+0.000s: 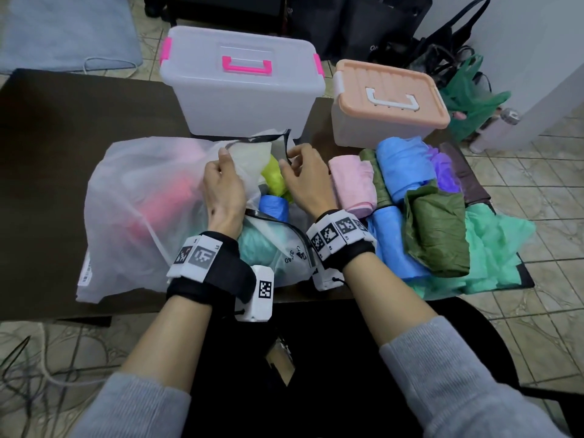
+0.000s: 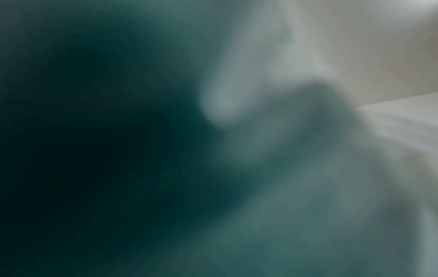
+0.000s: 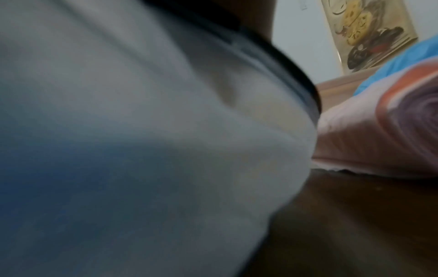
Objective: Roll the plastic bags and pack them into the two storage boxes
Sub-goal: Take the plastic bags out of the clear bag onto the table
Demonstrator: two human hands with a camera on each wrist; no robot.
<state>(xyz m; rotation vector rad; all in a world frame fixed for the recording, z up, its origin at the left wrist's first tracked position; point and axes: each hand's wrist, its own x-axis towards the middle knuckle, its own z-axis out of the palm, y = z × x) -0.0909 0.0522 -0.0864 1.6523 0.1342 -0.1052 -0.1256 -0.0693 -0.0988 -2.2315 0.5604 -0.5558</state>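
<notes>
A big translucent white bag (image 1: 136, 210) with a black rim lies on the dark table (image 1: 47, 128), stuffed with coloured plastic bags. My left hand (image 1: 222, 181) grips its left rim and my right hand (image 1: 303, 178) pinches the black edge, holding the mouth apart. Inside show a yellow-green bag (image 1: 273, 175), a blue roll (image 1: 273, 207) and a teal one (image 1: 256, 245). Behind stand two closed boxes: a clear one with pink handle (image 1: 243, 86) and a smaller one with peach lid (image 1: 388, 102). The left wrist view is a blur; the right wrist view shows white bag plastic (image 3: 142, 131) and a pink roll (image 3: 369, 135).
Rolled bags lie right of my hands: pink (image 1: 352, 184), blue (image 1: 404, 172), olive green (image 1: 436, 229), purple (image 1: 444, 172) and loose mint green plastic (image 1: 493, 254). Green bags and a bottle (image 1: 493, 128) sit on the tiled floor at the right. Cables lie on the floor at lower left.
</notes>
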